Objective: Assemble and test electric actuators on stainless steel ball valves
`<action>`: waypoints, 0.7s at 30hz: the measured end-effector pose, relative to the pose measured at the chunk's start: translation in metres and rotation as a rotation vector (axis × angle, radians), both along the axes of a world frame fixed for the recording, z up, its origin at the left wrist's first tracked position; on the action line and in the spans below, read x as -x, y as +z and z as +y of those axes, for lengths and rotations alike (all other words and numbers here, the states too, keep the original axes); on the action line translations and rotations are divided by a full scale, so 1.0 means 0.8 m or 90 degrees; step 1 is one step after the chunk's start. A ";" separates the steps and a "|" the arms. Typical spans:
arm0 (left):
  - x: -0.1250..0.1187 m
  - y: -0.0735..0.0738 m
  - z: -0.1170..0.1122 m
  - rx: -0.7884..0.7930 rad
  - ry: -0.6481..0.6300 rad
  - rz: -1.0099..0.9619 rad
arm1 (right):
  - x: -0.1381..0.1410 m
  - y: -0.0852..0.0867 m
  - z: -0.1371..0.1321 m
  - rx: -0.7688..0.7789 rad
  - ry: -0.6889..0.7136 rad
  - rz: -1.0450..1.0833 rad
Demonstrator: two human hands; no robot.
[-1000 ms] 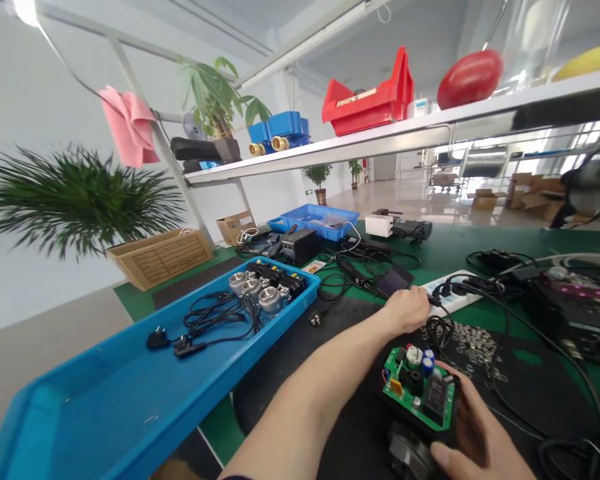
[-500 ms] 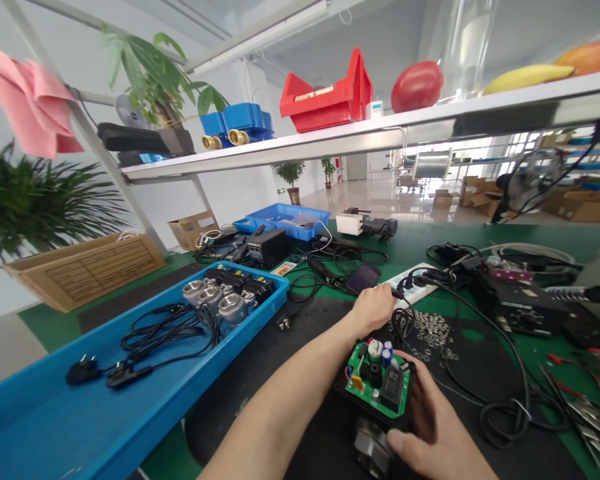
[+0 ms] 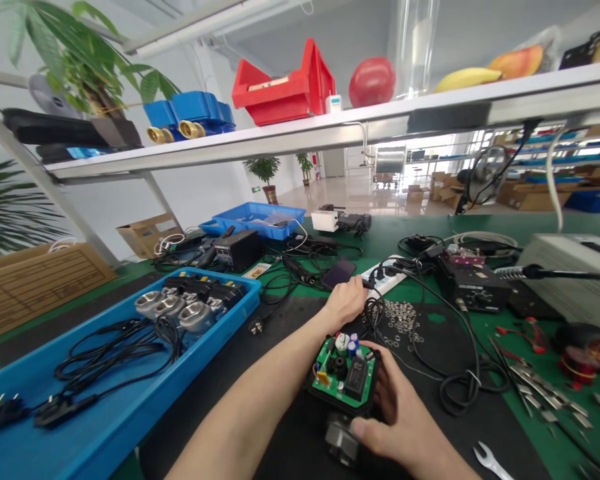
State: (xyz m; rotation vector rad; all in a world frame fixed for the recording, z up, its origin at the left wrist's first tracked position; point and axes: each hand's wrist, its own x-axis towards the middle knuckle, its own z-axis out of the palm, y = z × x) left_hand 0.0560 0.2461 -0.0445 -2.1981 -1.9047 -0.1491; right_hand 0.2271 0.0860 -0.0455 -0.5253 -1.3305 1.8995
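My left hand (image 3: 347, 302) reaches forward to the near end of a white power strip (image 3: 387, 283). Its fingers are closed around a black plug (image 3: 367, 285), whose cable bends down over the mat; the fingertips are partly hidden. Nearer to me, my right hand (image 3: 397, 410) grips a motorized valve (image 3: 341, 437) from its right side. The thumb presses on the metal body below. The top of its black housing is uncovered, showing a green circuit board (image 3: 344, 373) with capacitors and a black relay-like block, tilted toward me.
A blue tray (image 3: 125, 427) on the left holds several valves and black power cords. Metal nuts (image 3: 400, 319) lie scattered beyond the right hand. A soldering station (image 3: 473, 283), loose cables, red-handled pliers and a wrench (image 3: 493, 461) occupy the right. A shelf (image 3: 280, 143) crosses above.
My view has turned right, so everything sits further left and the wrench shows at lower right. Both hands keep their grip and place.
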 end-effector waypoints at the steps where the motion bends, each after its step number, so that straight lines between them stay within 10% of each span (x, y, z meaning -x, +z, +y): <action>1: 0.001 0.001 0.002 0.004 0.000 0.002 | 0.000 0.000 0.000 0.001 0.003 0.005; 21: 0.006 0.020 -0.003 -0.037 0.051 -0.118 | -0.012 0.015 0.002 -0.015 0.031 0.021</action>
